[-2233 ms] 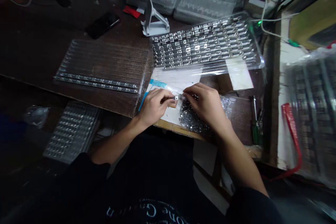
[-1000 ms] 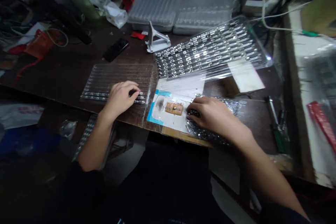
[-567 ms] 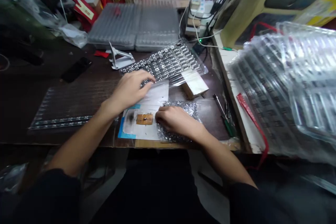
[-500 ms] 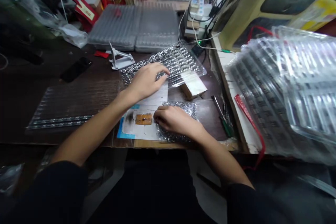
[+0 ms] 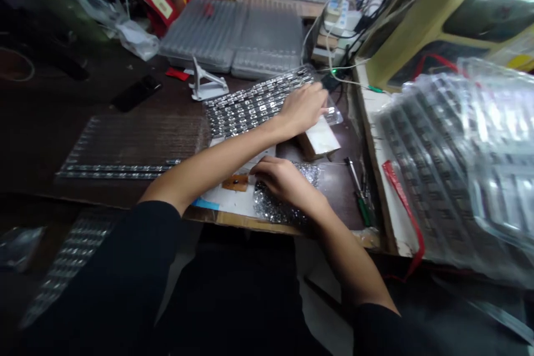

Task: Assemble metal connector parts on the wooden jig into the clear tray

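My left hand [image 5: 304, 104] reaches across to the right end of a clear tray [image 5: 246, 107] filled with rows of small shiny metal parts. Its fingers curl downward there, and their tips are mostly hidden. Over a heap of tiny shiny metal pieces [image 5: 271, 206] rests my right hand [image 5: 280, 177], fingers pressed together; what they hold, if anything, is too small to make out. Just left of those fingers lies a small brown block [image 5: 236, 182] with a dark spot in its middle, on a white sheet [image 5: 227, 198]. My left forearm partly covers the sheet.
Left is a ribbed clear tray [image 5: 137, 136] with filled rows along its near edge. A white-topped block [image 5: 321, 140], green-handled screwdriver [image 5: 362, 208], white stand [image 5: 206, 86] and phone [image 5: 137, 93] lie around. Stacked trays [image 5: 425, 167] crowd the right; closed cases [image 5: 200, 33] stand behind.
My left hand has moved right across the filled tray to its far right end, and its fingers are now bent down. My right hand stays by the brown block. The view has shifted slightly.
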A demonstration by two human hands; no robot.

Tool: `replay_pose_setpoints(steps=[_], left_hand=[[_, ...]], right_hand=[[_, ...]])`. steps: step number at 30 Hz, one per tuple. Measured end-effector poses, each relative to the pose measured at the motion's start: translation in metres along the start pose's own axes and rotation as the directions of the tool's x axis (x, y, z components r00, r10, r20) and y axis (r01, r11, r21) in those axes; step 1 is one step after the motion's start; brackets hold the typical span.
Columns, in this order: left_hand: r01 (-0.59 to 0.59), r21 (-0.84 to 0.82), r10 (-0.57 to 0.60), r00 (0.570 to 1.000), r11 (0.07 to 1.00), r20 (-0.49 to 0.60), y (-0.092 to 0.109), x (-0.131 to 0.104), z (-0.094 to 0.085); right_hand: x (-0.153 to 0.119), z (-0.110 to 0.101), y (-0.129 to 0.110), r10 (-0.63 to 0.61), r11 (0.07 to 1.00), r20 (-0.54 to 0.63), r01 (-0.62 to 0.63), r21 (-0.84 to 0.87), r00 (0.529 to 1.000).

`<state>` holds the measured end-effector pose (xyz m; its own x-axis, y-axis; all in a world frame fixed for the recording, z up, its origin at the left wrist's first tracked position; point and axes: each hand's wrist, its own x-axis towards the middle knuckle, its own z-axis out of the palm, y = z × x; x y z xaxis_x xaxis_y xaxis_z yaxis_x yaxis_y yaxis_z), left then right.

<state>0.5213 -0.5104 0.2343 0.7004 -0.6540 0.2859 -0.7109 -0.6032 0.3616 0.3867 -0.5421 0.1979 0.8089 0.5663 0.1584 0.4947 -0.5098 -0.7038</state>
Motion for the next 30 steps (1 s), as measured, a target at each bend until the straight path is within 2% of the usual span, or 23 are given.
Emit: replay_pose_setpoints(steps=[2, 4, 8, 12, 14, 16, 20, 26, 30], left_hand=[[-0.024, -0.099, 0.023, 1.0, 0.995, -0.007, -0.001, -0.014, -0.014], [0.02, -0.201, -0.021, 1.0, 0.979, 0.001, -0.002, -0.037, -0.032], [0.141, -0.384, -0.154, 0.988, 0.912, -0.002, -0.011, -0.11, -0.06], [0.245, -0.505, -0.305, 0.952, 0.828, -0.039, -0.035, -0.189, -0.059], [0.324, -0.479, -0.391, 0.919, 0.816, -0.046, -0.044, -0.22, -0.052], [0.365, -0.442, -0.428, 0.902, 0.819, -0.048, -0.048, -0.241, -0.046], [0.306, -0.402, -0.369, 0.926, 0.863, -0.086, -0.051, -0.26, -0.037], [0.227, -0.348, -0.288, 0.948, 0.91, -0.135, -0.053, -0.263, -0.03], [0.201, -0.334, -0.265, 0.951, 0.921, -0.158, -0.054, -0.265, -0.028]], right_hand=[[0.001, 0.001, 0.001, -0.006, 1.0, -0.036, 0.007, 0.008, 0.999], [0.002, 0.003, 0.001, 0.002, 1.0, -0.044, -0.001, 0.004, 0.999], [0.003, 0.005, 0.0, 0.053, 0.998, -0.006, -0.053, -0.041, 0.999], [0.004, 0.006, -0.003, 0.083, 0.995, -0.004, -0.083, -0.054, 0.997], [0.005, 0.007, -0.004, 0.089, 0.995, -0.034, -0.09, -0.033, 0.995], [0.007, 0.007, -0.005, 0.11, 0.993, -0.067, -0.112, -0.022, 0.992], [0.008, 0.007, -0.005, 0.147, 0.989, -0.118, -0.149, -0.011, 0.982], [0.01, 0.012, -0.005, 0.177, 0.983, -0.162, -0.184, -0.028, 0.971], [0.011, 0.021, -0.007, 0.176, 0.981, -0.127, -0.185, -0.06, 0.976]])
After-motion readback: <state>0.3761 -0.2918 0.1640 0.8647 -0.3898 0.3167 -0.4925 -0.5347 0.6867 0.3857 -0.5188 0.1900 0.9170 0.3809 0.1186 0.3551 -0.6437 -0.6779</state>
